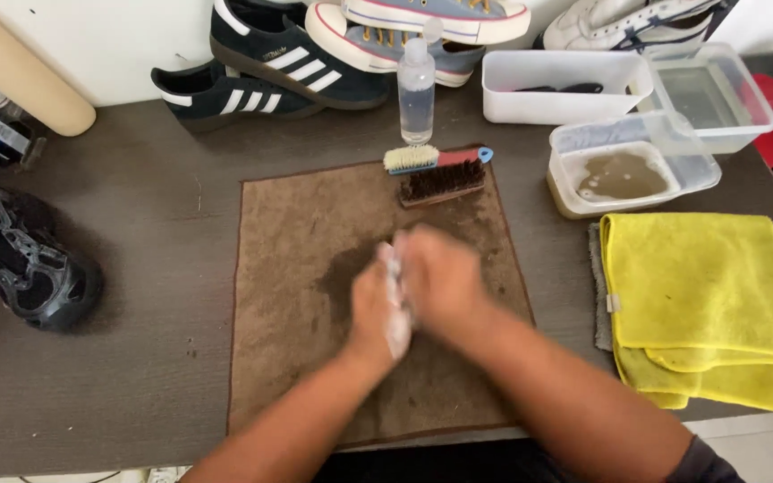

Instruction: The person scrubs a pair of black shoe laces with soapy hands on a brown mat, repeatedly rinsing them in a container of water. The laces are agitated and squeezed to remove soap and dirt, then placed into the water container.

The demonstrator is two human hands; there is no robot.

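The left hand [373, 309] and right hand [440, 282] press together, blurred, gripping a small white lace-like strip [396, 313] over the square brown cloth mat [297, 268] on the dark wood-grain table [136, 215]. Right lies a folded yellow microfibre towel [700, 295]; far, a clear plastic bottle [416, 85] and two brushes [436, 172].

- Shoe-cleaning bench, home or small workshop.
- Sneakers [270, 67] lined along the wall.
- Brushes [436, 170], water tubs [619, 174], brown mat [297, 268], yellow cloth [700, 295] on dark table [136, 224].
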